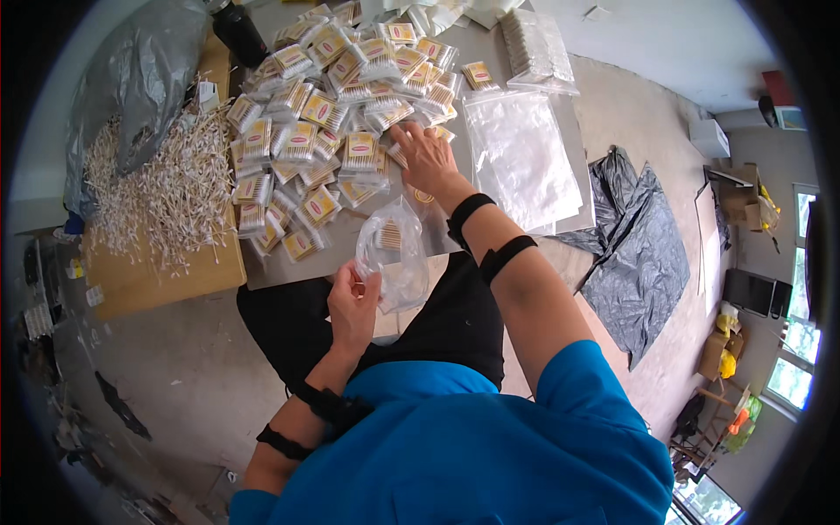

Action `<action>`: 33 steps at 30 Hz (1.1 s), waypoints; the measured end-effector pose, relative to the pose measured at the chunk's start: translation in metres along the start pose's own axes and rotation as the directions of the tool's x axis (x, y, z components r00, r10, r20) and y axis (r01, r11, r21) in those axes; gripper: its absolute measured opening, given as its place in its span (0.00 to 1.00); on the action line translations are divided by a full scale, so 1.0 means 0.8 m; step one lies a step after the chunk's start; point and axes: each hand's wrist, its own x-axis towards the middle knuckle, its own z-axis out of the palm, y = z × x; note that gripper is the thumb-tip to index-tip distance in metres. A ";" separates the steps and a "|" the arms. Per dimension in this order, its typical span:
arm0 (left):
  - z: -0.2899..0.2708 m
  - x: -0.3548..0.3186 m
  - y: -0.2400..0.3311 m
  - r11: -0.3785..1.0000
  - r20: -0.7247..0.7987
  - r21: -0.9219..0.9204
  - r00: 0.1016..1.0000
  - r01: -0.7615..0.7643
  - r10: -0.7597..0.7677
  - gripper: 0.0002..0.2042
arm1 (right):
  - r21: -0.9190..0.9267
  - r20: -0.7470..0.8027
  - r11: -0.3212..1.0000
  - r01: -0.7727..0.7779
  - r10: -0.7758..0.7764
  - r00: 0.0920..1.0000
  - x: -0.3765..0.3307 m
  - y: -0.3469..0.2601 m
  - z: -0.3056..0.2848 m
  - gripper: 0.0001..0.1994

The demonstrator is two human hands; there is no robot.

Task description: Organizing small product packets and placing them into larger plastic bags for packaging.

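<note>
My left hand [352,306] pinches the rim of a clear plastic bag [404,284] at the near edge of the table. A small packet of cotton swabs [388,234] shows within the bag's mouth; whether it lies inside or behind the film I cannot tell. My right hand [429,163] reaches over the right side of a large heap of cotton swab packets [328,114]. Its fingers are apart and touch or hover just above the packets. The packets are clear with yellow and white labels.
Loose cotton swabs [162,192] lie heaped on a wooden board [166,284] at left, partly under grey plastic sheeting [144,70]. A dark bottle [236,33] stands behind. Flat clear bags [521,157] and a filled bag [538,48] lie at right. Black sheeting [634,254] covers some floor.
</note>
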 end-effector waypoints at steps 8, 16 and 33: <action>0.000 0.001 0.002 1.000 0.035 -0.021 0.999 -0.003 0.004 0.13 | 0.571 -0.298 0.812 -0.119 0.340 0.892 -0.050 0.060 0.013 0.28; -0.005 0.004 0.006 0.999 0.040 0.047 0.999 0.008 -0.009 0.13 | 0.626 -0.131 0.667 -0.404 0.600 0.789 -0.067 0.080 0.020 0.22; -0.008 0.007 -0.001 0.985 -0.079 0.134 0.989 -0.112 0.123 0.19 | 0.880 0.242 -0.453 -0.142 0.171 0.955 -0.153 -0.012 -0.091 0.14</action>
